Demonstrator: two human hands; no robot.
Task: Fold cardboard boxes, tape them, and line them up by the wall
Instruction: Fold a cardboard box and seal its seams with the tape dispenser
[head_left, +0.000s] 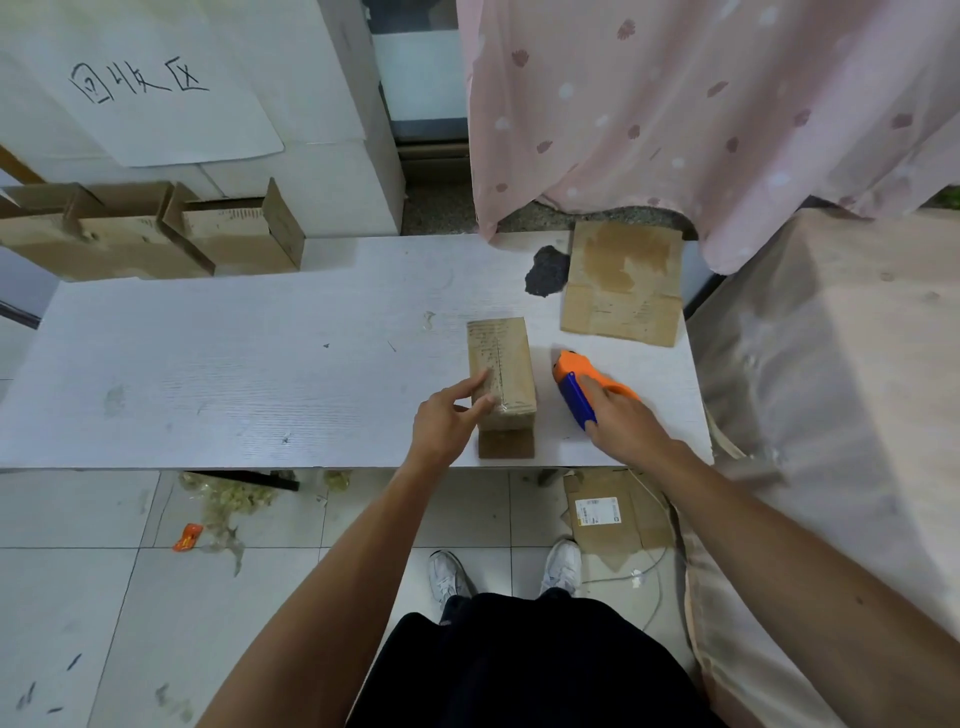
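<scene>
— What are the hands doing?
— The left hand (449, 415) has its fingers spread, tips touching the small box (501, 364). To their right, the right hand (623, 421) curls round the tape dispenser (576, 384).
— And beyond?
— There's flat cardboard (623, 283) past the right fingers and open boxes (156, 228) far left.

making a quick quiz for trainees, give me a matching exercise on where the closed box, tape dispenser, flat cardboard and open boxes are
Things:
1. closed box
2. tape dispenser
3. flat cardboard
4. open boxes

Places:
A. under the right hand
B. far left, below the paper sign
C. far right of the table, by the pink curtain
D. at the left hand, by its fingertips

Pairs: 1-D, 2-A, 3-C, 4-B
</scene>
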